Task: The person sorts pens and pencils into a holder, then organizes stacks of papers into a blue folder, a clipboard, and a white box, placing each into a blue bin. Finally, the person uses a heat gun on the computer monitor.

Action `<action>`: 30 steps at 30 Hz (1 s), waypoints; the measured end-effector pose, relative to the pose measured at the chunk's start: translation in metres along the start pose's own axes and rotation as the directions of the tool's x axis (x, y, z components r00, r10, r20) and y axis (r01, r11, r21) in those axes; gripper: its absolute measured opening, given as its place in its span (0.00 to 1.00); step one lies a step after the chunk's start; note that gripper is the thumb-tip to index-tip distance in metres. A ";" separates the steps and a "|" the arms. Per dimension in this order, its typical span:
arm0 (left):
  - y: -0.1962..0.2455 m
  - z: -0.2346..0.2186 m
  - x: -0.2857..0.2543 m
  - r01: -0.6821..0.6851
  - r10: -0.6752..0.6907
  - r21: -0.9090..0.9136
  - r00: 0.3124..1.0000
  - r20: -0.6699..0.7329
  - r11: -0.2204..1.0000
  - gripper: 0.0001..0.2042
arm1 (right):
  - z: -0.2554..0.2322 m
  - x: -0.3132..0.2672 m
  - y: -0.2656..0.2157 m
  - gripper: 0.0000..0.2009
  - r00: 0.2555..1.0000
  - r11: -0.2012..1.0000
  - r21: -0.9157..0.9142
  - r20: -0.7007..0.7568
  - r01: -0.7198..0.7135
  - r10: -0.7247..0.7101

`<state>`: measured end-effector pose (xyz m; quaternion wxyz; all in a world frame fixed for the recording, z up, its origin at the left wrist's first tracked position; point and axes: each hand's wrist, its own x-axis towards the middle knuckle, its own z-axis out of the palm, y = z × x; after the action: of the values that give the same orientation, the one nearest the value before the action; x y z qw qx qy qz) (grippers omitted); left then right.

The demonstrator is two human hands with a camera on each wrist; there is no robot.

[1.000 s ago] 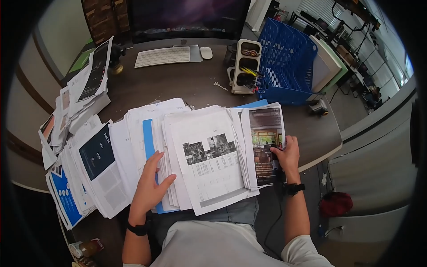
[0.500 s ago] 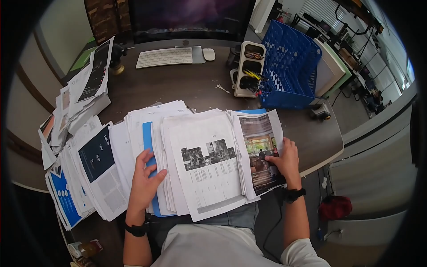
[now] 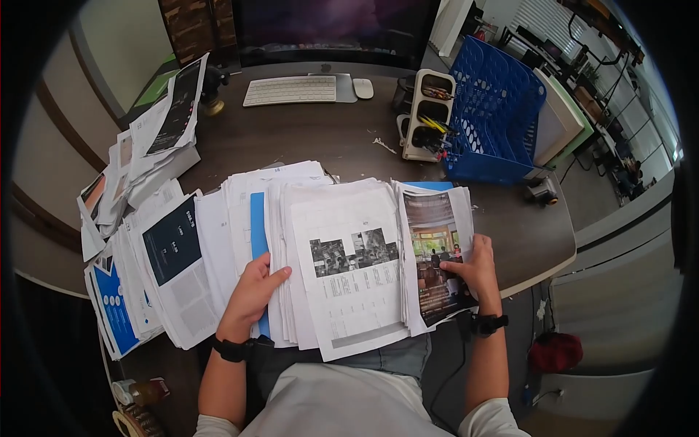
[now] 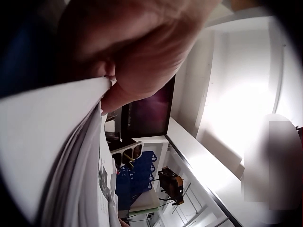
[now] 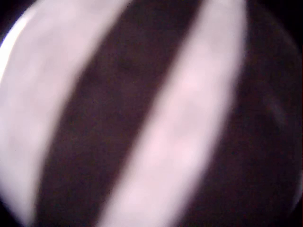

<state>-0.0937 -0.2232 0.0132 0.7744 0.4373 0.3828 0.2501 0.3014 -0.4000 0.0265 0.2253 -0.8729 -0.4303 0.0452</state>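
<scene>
A thick stack of papers (image 3: 364,306) lies across the near side of the desk, partly over the lap, its top sheet printed with black-and-white pictures. My left hand (image 3: 249,295) grips the stack's left edge, thumb over the top, beside a blue folder (image 3: 258,226). In the left wrist view the left hand (image 4: 151,56) is at the corner of the pages (image 4: 71,156). On the right, my right hand (image 3: 477,268) holds a sheet with a colour photo (image 3: 429,215) by its right edge, thumb on the print, fingers partly hidden. The right wrist view shows only blurred dark and pale bands.
More papers (image 3: 191,306) spread to the left, with a leaning pile (image 3: 164,160) behind. A keyboard (image 3: 290,90), mouse (image 3: 363,88) and monitor (image 3: 328,36) stand at the back. Right of them are a pen organizer (image 3: 427,109), blue file rack (image 3: 491,109) and tape dispenser (image 3: 540,193).
My left hand has gone from loosely spread beside the stack to gripping its left edge. The photo sheet has swung in against the stack with my right hand. The head view has shifted left.
</scene>
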 end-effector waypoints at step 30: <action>0.013 -0.056 -0.054 -0.185 0.205 0.105 0.950 -0.234 0.977 0.20 | 0.004 -0.004 0.018 0.41 0.970 0.945 0.241 0.154 -0.220 0.186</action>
<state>-0.1715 -0.2283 0.0263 0.6746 0.4703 0.4396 0.3612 0.3110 -0.4112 0.0148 0.3022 -0.8713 -0.3421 0.1801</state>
